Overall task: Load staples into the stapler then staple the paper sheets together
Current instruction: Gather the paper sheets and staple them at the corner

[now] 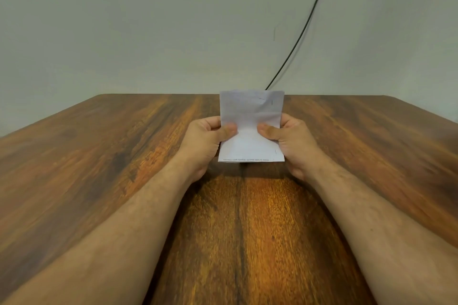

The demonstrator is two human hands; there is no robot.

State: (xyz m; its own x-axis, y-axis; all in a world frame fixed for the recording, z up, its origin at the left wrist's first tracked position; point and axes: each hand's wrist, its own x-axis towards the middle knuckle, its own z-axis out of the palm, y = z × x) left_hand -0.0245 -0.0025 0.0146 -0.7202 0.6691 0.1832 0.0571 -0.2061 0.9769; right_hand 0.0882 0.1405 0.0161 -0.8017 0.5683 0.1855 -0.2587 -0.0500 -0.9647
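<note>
A small stack of white paper sheets (pixel 251 111) is held upright above the middle of the wooden table (pixel 99 156). My left hand (pixel 205 141) pinches its left edge, thumb on the front. My right hand (pixel 292 141) pinches its right edge the same way. Two thin dark staple marks show along the right side of the paper, one near the top and one near the bottom. A line of small print runs along the bottom edge. No stapler or staples are in view.
A black cable (pixel 307 22) hangs down the pale wall behind the table and drops behind the table's far edge. Both forearms stretch over the near part of the table.
</note>
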